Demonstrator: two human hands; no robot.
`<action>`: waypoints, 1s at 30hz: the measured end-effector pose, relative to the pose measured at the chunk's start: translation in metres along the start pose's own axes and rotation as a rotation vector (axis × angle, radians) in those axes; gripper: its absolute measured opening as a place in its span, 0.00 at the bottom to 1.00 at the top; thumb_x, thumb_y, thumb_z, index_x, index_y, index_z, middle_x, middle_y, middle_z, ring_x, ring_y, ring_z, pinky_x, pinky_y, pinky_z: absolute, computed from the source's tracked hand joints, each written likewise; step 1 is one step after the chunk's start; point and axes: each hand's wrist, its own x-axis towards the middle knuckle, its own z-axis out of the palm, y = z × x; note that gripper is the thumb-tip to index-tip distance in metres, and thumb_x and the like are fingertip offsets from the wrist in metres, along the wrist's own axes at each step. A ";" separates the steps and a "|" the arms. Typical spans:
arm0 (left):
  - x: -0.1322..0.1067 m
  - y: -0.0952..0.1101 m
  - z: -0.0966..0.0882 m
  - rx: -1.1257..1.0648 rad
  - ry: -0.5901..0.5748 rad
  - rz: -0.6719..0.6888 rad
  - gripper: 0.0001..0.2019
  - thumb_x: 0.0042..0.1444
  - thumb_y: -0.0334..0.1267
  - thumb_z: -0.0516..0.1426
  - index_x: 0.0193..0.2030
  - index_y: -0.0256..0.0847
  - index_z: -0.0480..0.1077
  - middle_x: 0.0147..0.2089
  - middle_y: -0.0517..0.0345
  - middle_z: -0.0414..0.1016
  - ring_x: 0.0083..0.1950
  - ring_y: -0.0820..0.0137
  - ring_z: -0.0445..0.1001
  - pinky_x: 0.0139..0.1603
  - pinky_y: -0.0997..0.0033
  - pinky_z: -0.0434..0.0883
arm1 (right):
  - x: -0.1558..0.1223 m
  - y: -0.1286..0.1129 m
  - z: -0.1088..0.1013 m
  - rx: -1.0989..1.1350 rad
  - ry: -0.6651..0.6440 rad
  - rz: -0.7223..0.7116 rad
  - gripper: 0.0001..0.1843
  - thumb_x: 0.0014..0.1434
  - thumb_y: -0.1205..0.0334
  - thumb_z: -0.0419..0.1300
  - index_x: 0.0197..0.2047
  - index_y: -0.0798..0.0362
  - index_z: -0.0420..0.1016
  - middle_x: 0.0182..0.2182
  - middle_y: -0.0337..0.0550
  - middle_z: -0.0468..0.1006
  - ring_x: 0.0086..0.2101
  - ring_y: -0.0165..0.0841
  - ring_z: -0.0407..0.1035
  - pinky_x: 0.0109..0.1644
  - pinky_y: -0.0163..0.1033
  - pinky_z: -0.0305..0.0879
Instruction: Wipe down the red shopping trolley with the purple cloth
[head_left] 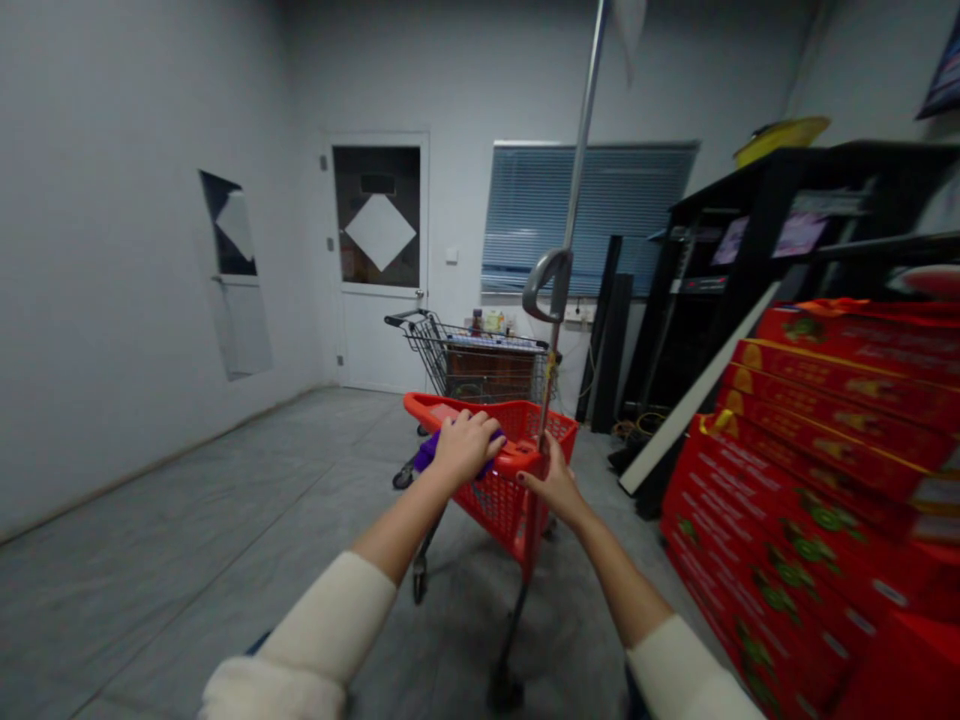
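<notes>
A small red plastic shopping cart [501, 492] stands on the floor just ahead of me. My left hand [463, 446] is closed over a purple thing [427, 452] at the cart's near rim. My right hand [553, 482] grips the base of a tall metal pole [576, 190] that rises from the cart's right corner. A grey handle loop [544, 283] is fixed partway up that pole. Both sleeves are cream-coloured.
A metal wire shopping cart [480, 362] with goods stands behind the red one, near a white door [379, 262]. Stacked red boxes [817, 470] fill the right side, beside black shelving [757, 260]. A long white board [697, 392] leans there. Grey floor lies to the left.
</notes>
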 end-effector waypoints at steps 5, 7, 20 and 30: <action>0.007 -0.036 0.002 0.060 0.014 -0.075 0.14 0.65 0.49 0.50 0.49 0.48 0.71 0.54 0.54 0.72 0.57 0.58 0.65 0.53 0.56 0.62 | -0.001 -0.038 0.014 -0.005 0.026 0.119 0.51 0.46 0.46 0.68 0.67 0.51 0.52 0.61 0.57 0.67 0.59 0.49 0.64 0.61 0.57 0.55; 0.004 -0.041 0.001 0.063 0.016 -0.116 0.14 0.65 0.48 0.50 0.50 0.49 0.71 0.55 0.53 0.72 0.58 0.58 0.65 0.53 0.57 0.62 | -0.003 -0.054 0.025 -0.023 0.052 0.130 0.51 0.46 0.46 0.68 0.67 0.52 0.52 0.60 0.58 0.67 0.59 0.50 0.63 0.61 0.57 0.55; -0.018 -0.057 -0.023 0.011 -0.096 -0.132 0.14 0.64 0.49 0.50 0.50 0.52 0.73 0.55 0.54 0.74 0.56 0.59 0.69 0.51 0.58 0.66 | -0.005 -0.051 0.026 -0.127 -0.072 -0.213 0.29 0.58 0.52 0.62 0.61 0.50 0.63 0.53 0.51 0.74 0.53 0.41 0.69 0.58 0.50 0.61; -0.046 -0.027 0.003 0.148 0.190 -0.383 0.16 0.67 0.47 0.45 0.49 0.47 0.71 0.54 0.48 0.73 0.56 0.54 0.66 0.52 0.51 0.63 | -0.010 -0.044 0.045 -0.225 -0.183 -0.209 0.27 0.65 0.45 0.53 0.59 0.55 0.67 0.53 0.52 0.75 0.53 0.41 0.68 0.59 0.48 0.61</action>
